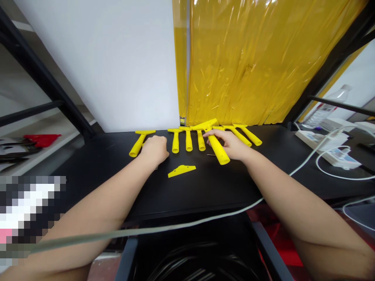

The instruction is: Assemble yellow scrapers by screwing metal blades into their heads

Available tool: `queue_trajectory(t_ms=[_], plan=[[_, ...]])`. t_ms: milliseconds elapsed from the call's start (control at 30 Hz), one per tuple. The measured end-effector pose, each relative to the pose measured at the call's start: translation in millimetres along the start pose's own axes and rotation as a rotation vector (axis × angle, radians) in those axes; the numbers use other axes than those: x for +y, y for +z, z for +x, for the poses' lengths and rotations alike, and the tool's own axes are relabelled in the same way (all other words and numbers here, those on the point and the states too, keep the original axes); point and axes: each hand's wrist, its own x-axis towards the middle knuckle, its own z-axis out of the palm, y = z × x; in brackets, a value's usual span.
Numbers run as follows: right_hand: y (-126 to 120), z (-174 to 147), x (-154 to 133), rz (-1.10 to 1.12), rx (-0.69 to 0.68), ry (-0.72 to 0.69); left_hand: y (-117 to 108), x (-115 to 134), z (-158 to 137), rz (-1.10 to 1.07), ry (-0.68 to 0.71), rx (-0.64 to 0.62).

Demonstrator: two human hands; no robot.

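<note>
We see one flat yellow blade piece loose at 6 o'clock on the black table; left hand curled shut at 10, contents unclear; right hand fingers clamped on a yellow T-handle at 1; row of handles at 12, seemingly unassembled.

Bare black table in front, yellow handles lining the back edge, white cables cluttering the right

My left hand covers whatever lies under it, perhaps a small yellow piece. A pixelated patch blurs the lower left, and my elbows leave the frame.
</note>
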Motion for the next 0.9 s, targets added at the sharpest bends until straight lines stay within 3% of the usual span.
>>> queue_trajectory(t_ms=[900], plan=[[-0.2,-0.4,1.3,-0.011,-0.009,0.016,-1.4,-0.3,1.4,0.007,-0.004,-0.008]])
